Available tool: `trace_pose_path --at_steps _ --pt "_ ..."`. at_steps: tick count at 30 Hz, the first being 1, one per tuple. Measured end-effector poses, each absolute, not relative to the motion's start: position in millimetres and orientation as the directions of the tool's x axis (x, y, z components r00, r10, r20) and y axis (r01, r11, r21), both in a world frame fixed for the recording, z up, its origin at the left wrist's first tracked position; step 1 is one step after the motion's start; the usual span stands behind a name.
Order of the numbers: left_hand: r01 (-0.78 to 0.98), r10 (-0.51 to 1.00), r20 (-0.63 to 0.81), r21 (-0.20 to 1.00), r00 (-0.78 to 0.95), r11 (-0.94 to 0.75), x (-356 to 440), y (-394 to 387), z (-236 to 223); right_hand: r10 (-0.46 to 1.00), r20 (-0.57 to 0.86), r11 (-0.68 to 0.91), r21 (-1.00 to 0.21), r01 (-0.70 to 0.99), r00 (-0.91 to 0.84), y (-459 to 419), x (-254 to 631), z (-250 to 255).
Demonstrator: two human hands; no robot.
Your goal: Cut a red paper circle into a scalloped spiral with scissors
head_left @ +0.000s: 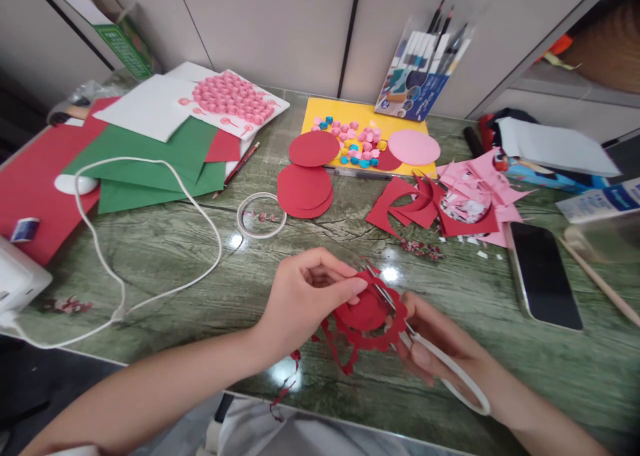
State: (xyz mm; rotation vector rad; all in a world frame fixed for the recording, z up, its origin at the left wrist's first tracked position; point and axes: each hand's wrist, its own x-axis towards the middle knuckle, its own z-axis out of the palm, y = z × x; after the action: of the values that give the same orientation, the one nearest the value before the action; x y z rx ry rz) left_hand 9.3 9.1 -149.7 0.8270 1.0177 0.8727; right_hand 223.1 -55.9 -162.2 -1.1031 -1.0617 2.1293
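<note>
My left hand (310, 296) pinches a piece of red paper (364, 311) with a scalloped edge, held above the front of the table. In my right hand (435, 343) is a pair of scissors (447, 369) with white handles; its blades lie across the paper, partly inside a curved cut. A narrow strip of cut red paper (340, 353) hangs beneath the piece. Just beyond my hands lie plain red paper circles (305, 191) and a roll of tape (261, 235).
Paper scraps (470, 196) and a phone (545, 276) lie to the right. A yellow sheet (313, 116) bears small coloured balls, with a pen pack (413, 76) behind. Green paper (150, 156) and a looped white cable (200, 209) occupy the left.
</note>
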Motion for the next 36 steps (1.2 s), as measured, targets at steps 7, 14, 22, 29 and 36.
trace_pose_path --at_steps 7,14,22,29,36 --pt "-0.192 0.907 -0.327 0.904 0.264 0.382 9.4 10.8 -148.1 0.731 -0.44 -0.55 -0.832 -0.069 -0.522 -54.8 225.4 -162.5" --pt "-0.182 0.92 -0.302 0.919 0.25 0.351 8.0 10.0 -150.9 0.729 -0.456 -0.557 -0.828 -0.056 -0.511 -51.5 226.6 -160.2" --pt "-0.245 0.915 -0.307 0.896 0.263 0.371 8.8 9.3 -156.8 0.729 -0.424 -0.545 -0.835 -0.08 -0.538 -50.1 226.0 -156.2" --pt "-0.283 0.906 -0.323 0.873 0.275 0.397 9.2 6.3 -156.2 0.687 -0.431 -0.557 -0.829 -0.043 -0.585 -50.7 225.9 -155.0" --pt "-0.198 0.899 -0.338 0.896 0.279 0.398 10.4 7.5 -150.6 0.712 -0.384 -0.518 -0.853 -0.07 -0.588 -53.0 220.8 -160.5"
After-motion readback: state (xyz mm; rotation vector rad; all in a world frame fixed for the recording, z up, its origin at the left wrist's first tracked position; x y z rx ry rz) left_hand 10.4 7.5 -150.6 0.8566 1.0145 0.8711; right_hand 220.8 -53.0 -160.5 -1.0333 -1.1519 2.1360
